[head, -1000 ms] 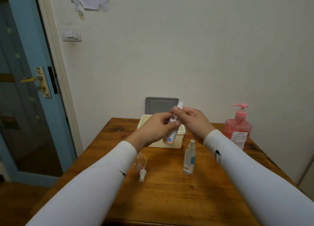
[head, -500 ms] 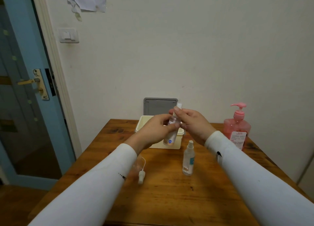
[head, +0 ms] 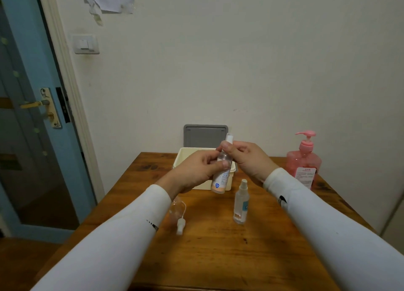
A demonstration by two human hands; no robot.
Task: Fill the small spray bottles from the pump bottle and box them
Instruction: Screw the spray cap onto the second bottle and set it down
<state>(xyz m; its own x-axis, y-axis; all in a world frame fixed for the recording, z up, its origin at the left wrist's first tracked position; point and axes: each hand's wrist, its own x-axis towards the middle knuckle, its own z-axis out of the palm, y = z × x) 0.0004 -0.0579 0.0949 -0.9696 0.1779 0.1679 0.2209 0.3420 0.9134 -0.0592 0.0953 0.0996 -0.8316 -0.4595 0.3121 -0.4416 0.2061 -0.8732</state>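
My left hand (head: 196, 170) grips the body of a small clear spray bottle (head: 220, 181), held tilted above the table in front of the cream box (head: 181, 159). My right hand (head: 247, 157) pinches the white spray head at the top of that same bottle. A second small spray bottle (head: 241, 203) stands upright on the table below my right wrist. A third one (head: 178, 212) lies on its side by my left forearm, partly hidden. The pink pump bottle (head: 305, 161) stands at the back right.
The box's grey lid (head: 205, 135) stands open against the wall. The wooden table (head: 218, 247) ends close on the left, next to a blue door (head: 28, 116). A pale cabinet edge (head: 393, 214) rises at the far right.
Both hands stay on the held bottle and have barely shifted; the view has tipped slightly. The other bottles have not moved.
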